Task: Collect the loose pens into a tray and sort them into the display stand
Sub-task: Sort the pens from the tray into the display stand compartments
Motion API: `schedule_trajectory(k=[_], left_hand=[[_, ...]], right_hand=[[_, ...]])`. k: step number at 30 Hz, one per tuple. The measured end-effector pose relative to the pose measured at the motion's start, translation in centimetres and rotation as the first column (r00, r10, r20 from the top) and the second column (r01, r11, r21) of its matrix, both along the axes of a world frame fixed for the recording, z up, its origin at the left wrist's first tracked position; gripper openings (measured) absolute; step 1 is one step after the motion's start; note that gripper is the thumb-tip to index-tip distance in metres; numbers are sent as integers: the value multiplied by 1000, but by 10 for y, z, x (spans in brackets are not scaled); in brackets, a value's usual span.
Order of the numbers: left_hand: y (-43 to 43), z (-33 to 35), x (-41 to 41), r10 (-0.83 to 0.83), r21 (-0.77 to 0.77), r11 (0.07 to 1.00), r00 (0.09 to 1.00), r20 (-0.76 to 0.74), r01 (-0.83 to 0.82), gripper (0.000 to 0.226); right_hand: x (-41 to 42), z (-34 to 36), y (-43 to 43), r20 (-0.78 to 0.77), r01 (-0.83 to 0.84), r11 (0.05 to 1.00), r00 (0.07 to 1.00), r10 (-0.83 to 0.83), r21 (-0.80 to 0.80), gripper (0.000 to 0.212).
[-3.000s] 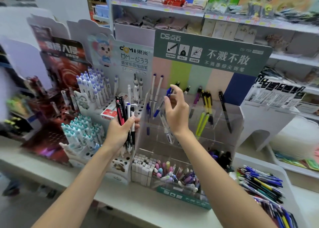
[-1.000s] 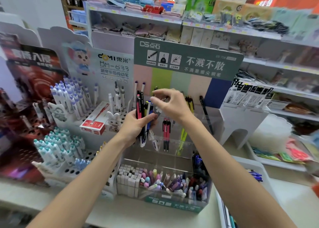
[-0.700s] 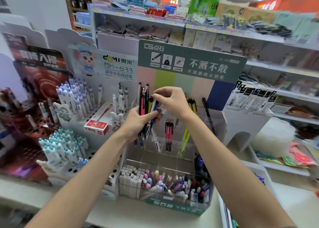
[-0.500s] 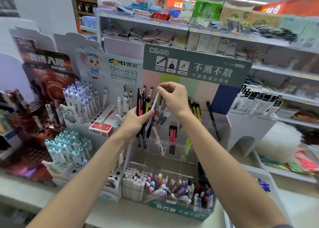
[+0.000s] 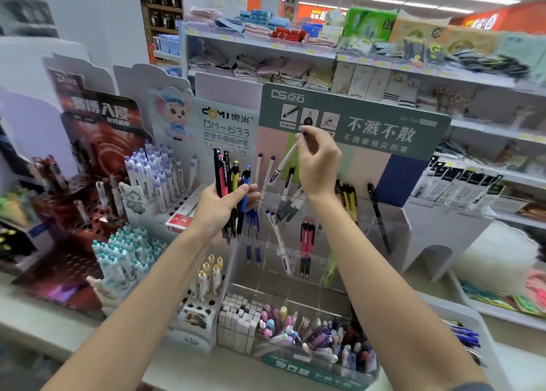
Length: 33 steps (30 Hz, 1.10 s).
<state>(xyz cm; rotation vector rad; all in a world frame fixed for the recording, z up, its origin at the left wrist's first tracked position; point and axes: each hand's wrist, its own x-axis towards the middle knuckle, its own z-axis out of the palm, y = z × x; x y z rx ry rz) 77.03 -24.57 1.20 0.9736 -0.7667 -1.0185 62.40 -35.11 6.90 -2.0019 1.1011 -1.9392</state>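
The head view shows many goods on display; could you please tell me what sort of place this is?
Most likely a shop's stationery aisle: branded cardboard pen displays in front, store shelves of folded towels behind, and yellow price labels along the shelf edges.

only one view is given: a wide-angle one, taken from head height and turned forward and slightly down. the display stand (image 5: 369,166) is faced nearly head-on and close, filling the middle. the shelves (image 5: 266,45) behind are seen farther off and bent by the lens. the tray (image 5: 461,309) is cut by the lower right edge.
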Motion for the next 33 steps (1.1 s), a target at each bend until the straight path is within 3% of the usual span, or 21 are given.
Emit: schedule_trajectory(k=[3, 5, 9, 12, 15, 20, 23, 26, 30, 33], left_hand=[[1, -2, 0, -13, 2, 1000, 1000, 13, 13, 18], [2, -3, 0, -16, 6, 1000, 1000, 1, 16, 20], [6, -4, 2, -25, 0, 1000, 1000, -3, 25, 16], [6, -8, 3, -27, -1, 1000, 1000, -11, 27, 14], [-1, -11, -2, -32, 5, 999, 999, -11, 32, 13], [-13, -13, -34, -99, 3, 995, 995, 14, 99, 17], [-21, -16, -60, -142, 2, 990, 987, 79, 142, 12], [-30, -25, -82, -176, 33, 984, 975, 137, 174, 14], [-31, -37, -107, -263, 134, 958, 962, 73, 252, 14], [-28, -43, -122, -336, 145, 936, 936, 108, 320, 21]], right_hand=[[9, -18, -1, -234, -46, 999, 971, 44, -3, 26], [12, -30, 0, -369, -65, 997, 927, 73, 35, 19], [14, -33, 4, -503, -77, 997, 860, 80, 27, 27], [8, -22, 16, -419, -143, 989, 896, 147, 41, 30], [4, -19, 37, -317, -288, 919, 874, 368, 271, 20], [-19, -27, 46, -191, -301, 863, 896, 401, 405, 18], [-51, -26, 50, -64, -259, 877, 949, 310, 406, 14], [-102, -18, 53, 42, -104, 940, 995, 95, 325, 15], [-169, -17, 58, -44, 131, 959, 991, -124, 250, 19], [-190, -33, 68, -181, 277, 945, 952, -246, 172, 15]])
